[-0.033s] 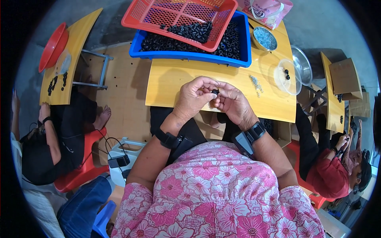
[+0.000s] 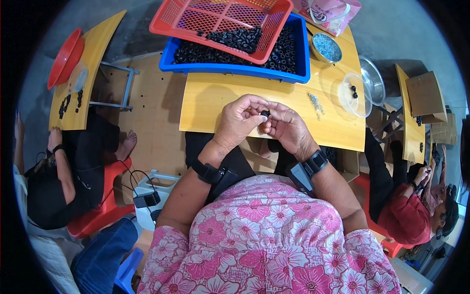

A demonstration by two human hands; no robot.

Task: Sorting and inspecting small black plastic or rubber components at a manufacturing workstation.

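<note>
A small black ring-shaped part (image 2: 265,113) sits between the fingertips of both hands, just above the near edge of the yellow table (image 2: 210,105). My left hand (image 2: 241,120) pinches it from the left with thumb and fingers. From the other side my right hand (image 2: 287,125) closes on the same part, its fingers curled. The fingers cover most of the part, so its detail is hidden. To the right of my hands lies a loose group of small clear pieces (image 2: 316,106). A clear round lid (image 2: 355,95) with a few black parts (image 2: 354,91) on it lies farther right.
Ahead stands a blue tray (image 2: 235,76) full of black parts, with a red mesh basket (image 2: 215,46) resting on it. A bowl (image 2: 313,49) of clear pieces and a pink bag (image 2: 338,19) stand at the back right. People sit at tables on both sides.
</note>
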